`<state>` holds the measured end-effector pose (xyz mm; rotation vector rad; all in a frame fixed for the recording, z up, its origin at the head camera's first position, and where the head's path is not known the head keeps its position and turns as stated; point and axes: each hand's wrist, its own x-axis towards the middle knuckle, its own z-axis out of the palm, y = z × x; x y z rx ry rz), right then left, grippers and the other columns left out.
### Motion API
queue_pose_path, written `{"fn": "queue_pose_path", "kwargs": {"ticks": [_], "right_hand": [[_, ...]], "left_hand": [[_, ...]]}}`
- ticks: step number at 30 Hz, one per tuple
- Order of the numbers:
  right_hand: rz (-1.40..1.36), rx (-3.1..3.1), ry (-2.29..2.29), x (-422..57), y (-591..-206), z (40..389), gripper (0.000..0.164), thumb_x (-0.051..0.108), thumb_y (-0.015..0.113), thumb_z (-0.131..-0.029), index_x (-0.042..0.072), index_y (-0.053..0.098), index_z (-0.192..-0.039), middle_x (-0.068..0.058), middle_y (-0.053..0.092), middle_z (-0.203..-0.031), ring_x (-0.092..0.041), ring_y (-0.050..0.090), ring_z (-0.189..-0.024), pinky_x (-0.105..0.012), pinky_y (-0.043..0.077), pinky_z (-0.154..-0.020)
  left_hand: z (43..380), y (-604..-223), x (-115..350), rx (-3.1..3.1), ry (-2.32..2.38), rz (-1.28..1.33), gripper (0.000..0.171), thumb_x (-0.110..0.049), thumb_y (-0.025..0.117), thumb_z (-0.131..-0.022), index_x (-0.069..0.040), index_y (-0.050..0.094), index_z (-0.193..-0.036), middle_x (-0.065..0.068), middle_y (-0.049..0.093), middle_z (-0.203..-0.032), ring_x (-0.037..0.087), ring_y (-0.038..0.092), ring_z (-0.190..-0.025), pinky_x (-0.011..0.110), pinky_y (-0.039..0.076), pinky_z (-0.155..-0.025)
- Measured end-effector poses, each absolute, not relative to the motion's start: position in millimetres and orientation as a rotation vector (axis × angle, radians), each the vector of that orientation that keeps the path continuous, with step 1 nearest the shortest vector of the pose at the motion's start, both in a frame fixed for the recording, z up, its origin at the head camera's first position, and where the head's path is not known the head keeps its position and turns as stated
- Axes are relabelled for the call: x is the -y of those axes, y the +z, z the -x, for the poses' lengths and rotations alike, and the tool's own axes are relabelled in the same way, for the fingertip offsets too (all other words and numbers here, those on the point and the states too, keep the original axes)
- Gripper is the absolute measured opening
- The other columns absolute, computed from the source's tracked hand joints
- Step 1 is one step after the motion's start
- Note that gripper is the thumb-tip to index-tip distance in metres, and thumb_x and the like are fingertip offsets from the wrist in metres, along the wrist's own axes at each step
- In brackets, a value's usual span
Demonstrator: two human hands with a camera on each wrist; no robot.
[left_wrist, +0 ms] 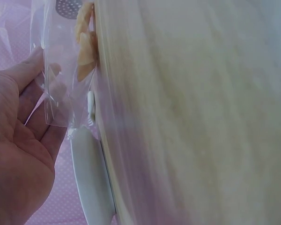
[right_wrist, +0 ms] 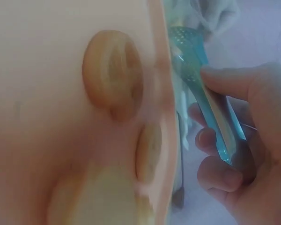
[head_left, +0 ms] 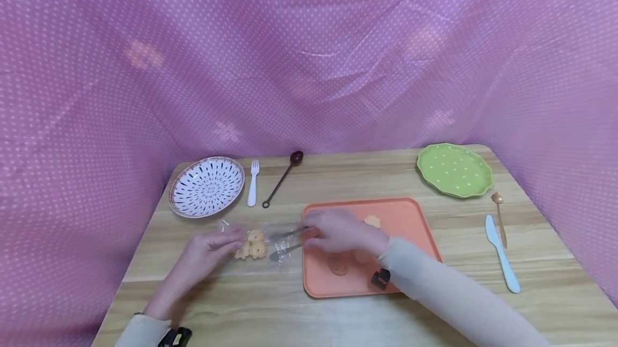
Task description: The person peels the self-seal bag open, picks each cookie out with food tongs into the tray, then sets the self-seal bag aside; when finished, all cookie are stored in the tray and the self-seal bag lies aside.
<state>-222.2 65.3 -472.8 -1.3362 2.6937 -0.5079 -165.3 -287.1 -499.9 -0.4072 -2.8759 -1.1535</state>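
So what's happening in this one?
Someone's left hand pinches a clear bag with cookies in it. The right hand holds tongs, their tips spread and apparently inside the bag, near the cookies. More cookies lie on the orange tray.

Soft light, right hand (head_left: 338, 230) blurred, right wrist view hazy

Left hand (head_left: 205, 253) pinched the clear bag (head_left: 276, 228), cookies (head_left: 257, 250) bunched inside! Right hand (head_left: 333, 231) gripped the tongs (head_left: 288, 233), jaws spread, tips right at the bag, above the orange tray's (head_left: 401, 229) left edge!
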Motion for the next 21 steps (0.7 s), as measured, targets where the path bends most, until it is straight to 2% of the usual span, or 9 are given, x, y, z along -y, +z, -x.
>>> {"fn": "queue_pose_path", "kwargs": {"ticks": [5,12,17,21], "right_hand": [[1.330,-2.701,-0.496,-50,-478,221,0.039,0.041,0.068,-0.095,0.023,0.064,-0.130,0.007,0.073,-0.120,-0.009,0.068,-0.108,-0.031,0.060,-0.095],[1.331,-2.671,-0.502,-38,-488,217,0.041,0.040,0.067,-0.096,0.020,0.060,-0.132,0.006,0.070,-0.119,-0.005,0.066,-0.100,-0.023,0.060,-0.088],[1.335,-2.684,-0.477,-38,-487,216,0.039,0.040,0.066,-0.098,0.022,0.060,-0.131,0.007,0.069,-0.117,-0.004,0.065,-0.096,-0.021,0.060,-0.083],[1.342,-2.691,-0.484,-37,-486,215,0.036,0.039,0.065,-0.098,0.022,0.061,-0.130,0.006,0.069,-0.118,-0.005,0.065,-0.098,-0.022,0.060,-0.085]], "left_hand": [[167,-502,287,2.877,-1.140,0.415,0.025,-0.039,0.075,-0.089,-0.033,0.075,-0.114,-0.004,0.069,-0.135,0.017,0.068,-0.125,0.043,0.048,-0.113],[164,-504,287,2.883,-1.109,0.393,0.025,-0.042,0.075,-0.089,-0.033,0.076,-0.112,-0.004,0.069,-0.135,0.016,0.068,-0.125,0.042,0.046,-0.114],[165,-504,286,2.864,-1.088,0.401,0.023,-0.037,0.077,-0.088,-0.033,0.076,-0.111,-0.004,0.071,-0.133,0.016,0.069,-0.123,0.041,0.049,-0.111],[165,-505,286,2.845,-1.074,0.410,0.024,-0.034,0.079,-0.087,-0.032,0.077,-0.111,-0.002,0.072,-0.130,0.016,0.070,-0.121,0.042,0.050,-0.110]]}}
